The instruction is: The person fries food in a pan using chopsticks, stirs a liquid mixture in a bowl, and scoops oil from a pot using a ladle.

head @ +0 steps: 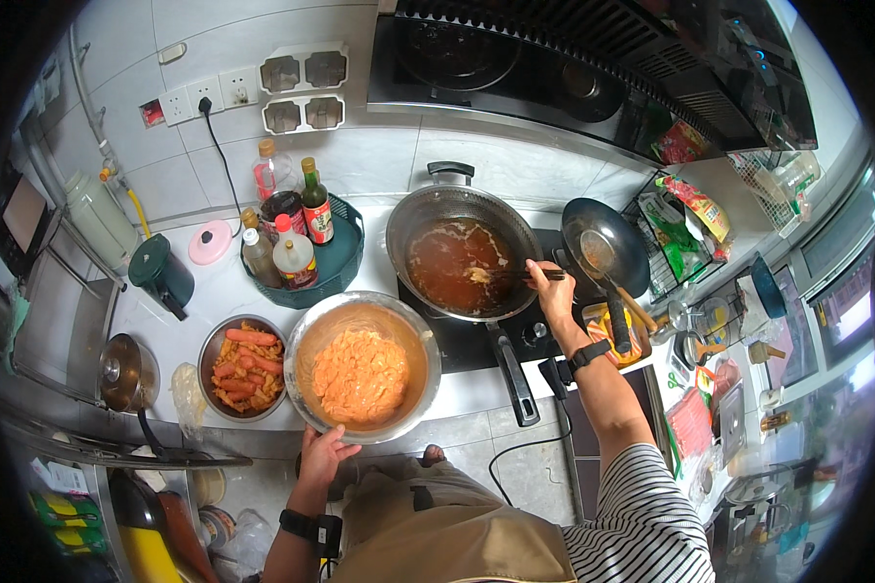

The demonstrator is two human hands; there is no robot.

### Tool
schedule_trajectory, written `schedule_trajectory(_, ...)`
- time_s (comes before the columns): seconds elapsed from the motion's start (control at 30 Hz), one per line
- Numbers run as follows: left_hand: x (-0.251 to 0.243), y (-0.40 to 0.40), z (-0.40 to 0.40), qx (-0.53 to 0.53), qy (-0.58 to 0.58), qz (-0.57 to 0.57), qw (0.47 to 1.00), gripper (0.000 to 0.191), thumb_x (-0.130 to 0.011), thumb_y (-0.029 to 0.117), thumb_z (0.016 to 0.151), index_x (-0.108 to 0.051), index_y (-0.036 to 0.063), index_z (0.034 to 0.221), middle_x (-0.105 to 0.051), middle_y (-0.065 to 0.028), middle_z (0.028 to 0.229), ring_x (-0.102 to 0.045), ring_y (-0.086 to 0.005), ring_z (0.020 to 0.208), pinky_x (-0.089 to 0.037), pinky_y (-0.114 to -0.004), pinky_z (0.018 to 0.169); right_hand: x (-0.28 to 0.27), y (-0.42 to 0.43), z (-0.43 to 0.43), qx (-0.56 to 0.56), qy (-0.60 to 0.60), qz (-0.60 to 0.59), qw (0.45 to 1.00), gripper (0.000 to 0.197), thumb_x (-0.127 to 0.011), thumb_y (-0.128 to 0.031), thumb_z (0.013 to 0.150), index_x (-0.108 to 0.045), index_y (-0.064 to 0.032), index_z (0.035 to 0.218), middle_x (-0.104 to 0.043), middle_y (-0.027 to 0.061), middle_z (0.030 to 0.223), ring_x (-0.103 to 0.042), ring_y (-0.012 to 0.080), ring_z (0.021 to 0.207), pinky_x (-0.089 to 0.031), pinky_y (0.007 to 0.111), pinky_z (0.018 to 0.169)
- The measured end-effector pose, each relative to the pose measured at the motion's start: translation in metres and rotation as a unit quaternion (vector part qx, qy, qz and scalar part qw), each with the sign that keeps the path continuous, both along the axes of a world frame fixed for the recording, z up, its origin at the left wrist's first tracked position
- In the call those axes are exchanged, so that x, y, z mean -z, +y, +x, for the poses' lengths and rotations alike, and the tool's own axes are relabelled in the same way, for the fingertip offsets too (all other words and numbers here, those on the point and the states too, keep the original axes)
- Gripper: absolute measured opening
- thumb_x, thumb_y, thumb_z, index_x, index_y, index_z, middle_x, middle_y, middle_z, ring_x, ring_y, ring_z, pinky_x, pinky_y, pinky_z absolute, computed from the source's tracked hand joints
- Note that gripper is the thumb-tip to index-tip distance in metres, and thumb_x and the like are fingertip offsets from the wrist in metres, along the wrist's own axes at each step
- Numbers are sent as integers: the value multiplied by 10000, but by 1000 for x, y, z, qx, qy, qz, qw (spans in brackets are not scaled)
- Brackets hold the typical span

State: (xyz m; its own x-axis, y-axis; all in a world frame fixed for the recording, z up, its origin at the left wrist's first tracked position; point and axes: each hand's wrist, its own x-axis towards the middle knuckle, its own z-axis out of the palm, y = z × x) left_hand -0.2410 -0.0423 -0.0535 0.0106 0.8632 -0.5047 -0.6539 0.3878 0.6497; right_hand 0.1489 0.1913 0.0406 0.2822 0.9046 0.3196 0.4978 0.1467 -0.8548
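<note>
My right hand (pixel 552 288) holds a pair of dark chopsticks (pixel 510 275) over a deep frying pan (pixel 467 197) of brown oil. At their tips, a battered piece (pixel 479 275) lies in the oil. My left hand (pixel 326 450) grips the lower rim of a large steel bowl (pixel 432 364), its fingers partly hidden under it. Orange, batter-coated pieces (pixel 361 375) fill the bowl's bottom. Left of it, touching or nearly so, a smaller steel bowl (pixel 205 350) holds fried pieces and several pink sausages (pixel 251 337).
A dark wok (pixel 620 233) with a strainer (pixel 596 251) stands right of the pan. Bottles crowd a green tray (pixel 346 255) behind the bowls. The pan's handle (pixel 514 379) juts past the counter's front edge. A lidded pot (pixel 127 368) and a green pitcher (pixel 162 273) stand at left.
</note>
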Motion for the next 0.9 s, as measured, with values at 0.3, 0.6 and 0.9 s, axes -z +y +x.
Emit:
schedule_trajectory(0.3,-5,0,1,-3,10,-3,1000,504,-545,49,789,-297,100,1225,-503,-106,1114,-593,-256,886,-541,-386,636,-2,-3,-23,-46,-85,6,995,213,-669,-215,748,-644,-4,753,-637,97,709,-602,179,631,-456,274,605)
schedule_trajectory(0.6,-6,1,3,-3,9,-1,1000,491,-569,65,779,-309,63,1195,-501,-121,1109,-590,-266,887,-536,-398,654,-2,0,-2,5,-65,34,997,234,-687,-219,739,-644,11,754,-635,108,685,-596,162,593,-463,265,582)
schedule_trajectory(0.9,-4,1,1,-1,4,1,1000,496,-566,57,779,-302,76,1199,-493,-114,1118,-590,-271,884,-536,-393,642,-4,-5,-12,-9,-90,74,993,241,-645,-205,784,-625,33,756,-607,66,643,-561,114,548,-447,237,525)
